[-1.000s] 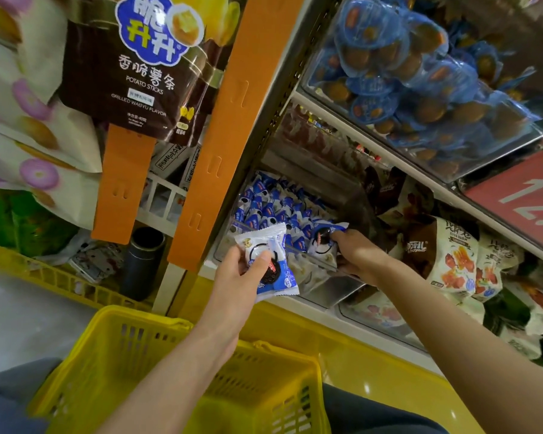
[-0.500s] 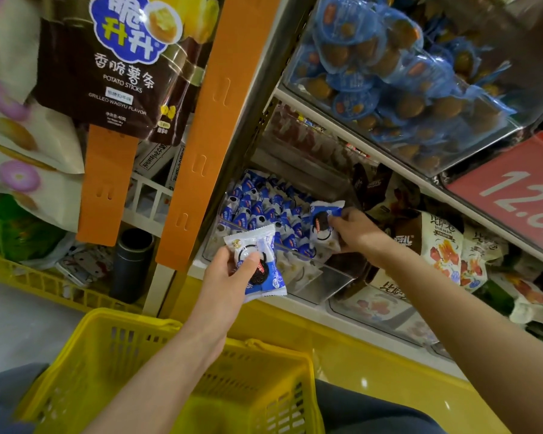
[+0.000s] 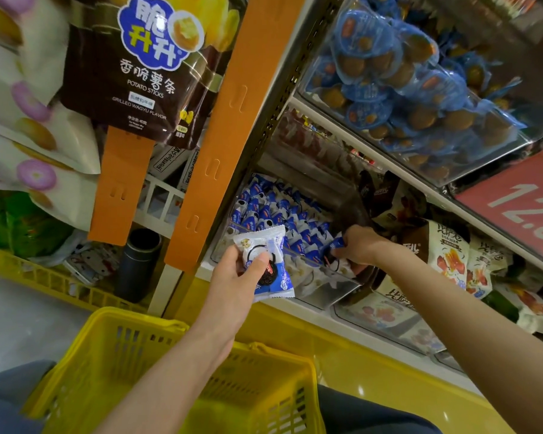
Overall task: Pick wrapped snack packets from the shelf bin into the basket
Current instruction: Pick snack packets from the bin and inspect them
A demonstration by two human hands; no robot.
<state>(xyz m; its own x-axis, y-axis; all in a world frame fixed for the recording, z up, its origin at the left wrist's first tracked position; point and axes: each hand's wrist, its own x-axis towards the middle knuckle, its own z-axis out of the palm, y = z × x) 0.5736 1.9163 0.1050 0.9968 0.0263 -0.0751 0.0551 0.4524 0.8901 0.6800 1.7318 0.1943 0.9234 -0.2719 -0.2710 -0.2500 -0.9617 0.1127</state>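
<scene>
Left hand (image 3: pixel 235 277): raised at centre frame, above the basket, with thumb and fingers clamped on one snack packet
Held packet (image 3: pixel 268 264): white and blue wrapper with a dark round biscuit printed on it; tilted, in front of the shelf bin's near wall and clear of the pile
Right hand (image 3: pixel 359 245): reached in from the right of the frame into the shelf bin, fingers curled tight round a second packet
Second packet (image 3: pixel 334 247): blue and white, partly hidden by the fingers, at the near right edge of the pile and touching its neighbours
Shelf bin (image 3: pixel 323 291): clear-walled, on the lower shelf at centre frame
Packet pile (image 3: pixel 276 211): many blue and white packets heaped inside the shelf bin
Basket (image 3: pixel 132 349): yellow plastic mesh, lower left to lower centre, directly under the left forearm; what lay inside could not be told
Potato sticks bag (image 3: pixel 138 79): dark brown, hanging at upper left
Orange strip (image 3: pixel 232 120): slanted from top centre, just left of the shelf bin
Upper bin (image 3: pixel 404 83): clear, upper right, filled with blue-wrapped brown snacks
Red price sign (image 3: pixel 520 208): right edge, below the upper bin
</scene>
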